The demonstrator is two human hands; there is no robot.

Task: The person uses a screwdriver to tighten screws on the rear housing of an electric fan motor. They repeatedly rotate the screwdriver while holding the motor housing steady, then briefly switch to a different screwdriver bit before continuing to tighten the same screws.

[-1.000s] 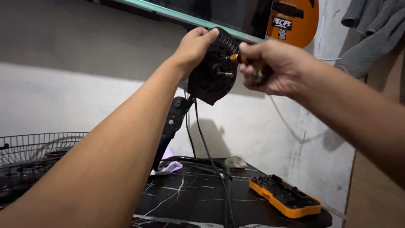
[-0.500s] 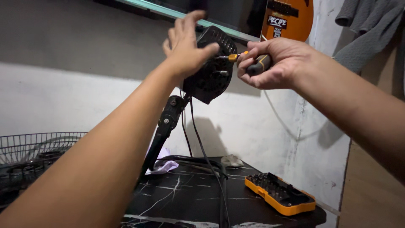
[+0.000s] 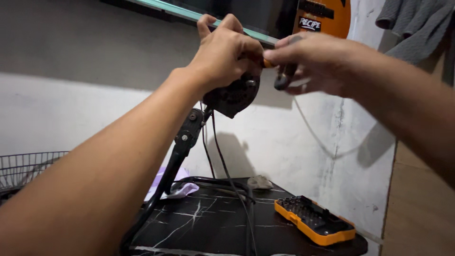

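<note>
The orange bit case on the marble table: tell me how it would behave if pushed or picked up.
The orange bit case lies flat and low on the black marble table, so it would probably slide rather than tip. It sits open with bits in rows, so tilting it might spill them. It looks like rigid plastic, likely stiff, and somewhat heavy for its size if the bits are metal.

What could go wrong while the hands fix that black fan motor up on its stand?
The orange-and-black screwdriver in the right hand might slip toward the left hand, which grips the round black fan motor. The thin black stand leans, so pushing could tip it. The hanging black cord might snag.
</note>
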